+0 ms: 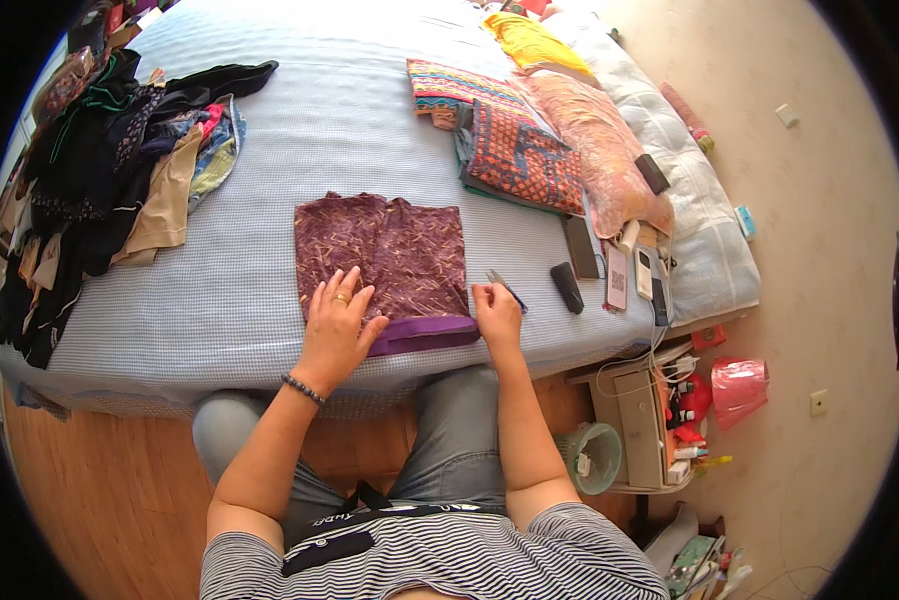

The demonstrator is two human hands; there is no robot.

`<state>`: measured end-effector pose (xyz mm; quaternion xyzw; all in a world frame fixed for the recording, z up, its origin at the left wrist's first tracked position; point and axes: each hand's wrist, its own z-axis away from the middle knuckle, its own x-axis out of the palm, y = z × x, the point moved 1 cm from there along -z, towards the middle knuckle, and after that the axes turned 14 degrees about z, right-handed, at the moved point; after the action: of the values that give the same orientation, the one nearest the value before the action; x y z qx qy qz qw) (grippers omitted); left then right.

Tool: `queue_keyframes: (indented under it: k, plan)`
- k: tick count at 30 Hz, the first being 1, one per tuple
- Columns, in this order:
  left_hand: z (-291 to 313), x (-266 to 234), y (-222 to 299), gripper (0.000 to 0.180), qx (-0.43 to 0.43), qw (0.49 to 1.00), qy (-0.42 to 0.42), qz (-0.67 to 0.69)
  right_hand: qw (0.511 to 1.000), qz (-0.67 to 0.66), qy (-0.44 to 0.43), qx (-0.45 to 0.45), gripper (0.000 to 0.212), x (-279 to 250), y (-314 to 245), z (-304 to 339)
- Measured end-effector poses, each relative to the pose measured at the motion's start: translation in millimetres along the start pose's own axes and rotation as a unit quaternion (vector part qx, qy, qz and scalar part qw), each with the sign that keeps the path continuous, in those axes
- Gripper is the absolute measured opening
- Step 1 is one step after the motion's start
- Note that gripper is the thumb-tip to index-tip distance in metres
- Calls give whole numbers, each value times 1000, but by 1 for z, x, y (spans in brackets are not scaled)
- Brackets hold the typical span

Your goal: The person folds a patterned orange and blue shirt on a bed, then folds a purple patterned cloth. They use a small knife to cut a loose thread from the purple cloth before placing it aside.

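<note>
A maroon patterned cloth garment [389,245] lies spread on the bed in front of me, with a plain purple band [424,335] along its near edge. My left hand [339,318] rests palm down on its lower left part, fingers spread, a ring and a dark bead bracelet showing. At the garment's lower right corner is my right hand [499,312], its fingers curled together. Small scissors [509,289] with a silver tip and dark blue handle stick out past those fingers, partly hidden by them.
A heap of dark and beige clothes [99,190] lies at left. Folded patterned cloths [519,155] and a pink pillow [599,150] are at back right. Nearer sit a black case [566,288], a phone [616,278] and a white remote [643,272]. A drawer cabinet [637,415] and bin [594,458] stand beside the bed.
</note>
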<state>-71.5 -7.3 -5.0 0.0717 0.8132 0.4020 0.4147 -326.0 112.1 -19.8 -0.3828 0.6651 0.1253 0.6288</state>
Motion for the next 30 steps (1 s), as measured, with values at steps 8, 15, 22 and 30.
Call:
queue_keyframes:
  k: [8,15,22,30]
  plan:
    - [-23,34,0,59,-15,993,-15,-115,980,-1,117,-160,26,26,-58,-99]
    - [-23,47,-2,67,-51,986,-50,-152,989,99,99,-53,16,70,-36,-146]
    - [-20,43,-4,66,-64,982,-47,-174,975,37,80,-206,17,65,-46,-136]
    - [-23,46,-1,64,-54,986,-36,-156,985,-9,93,-147,21,70,-35,-153]
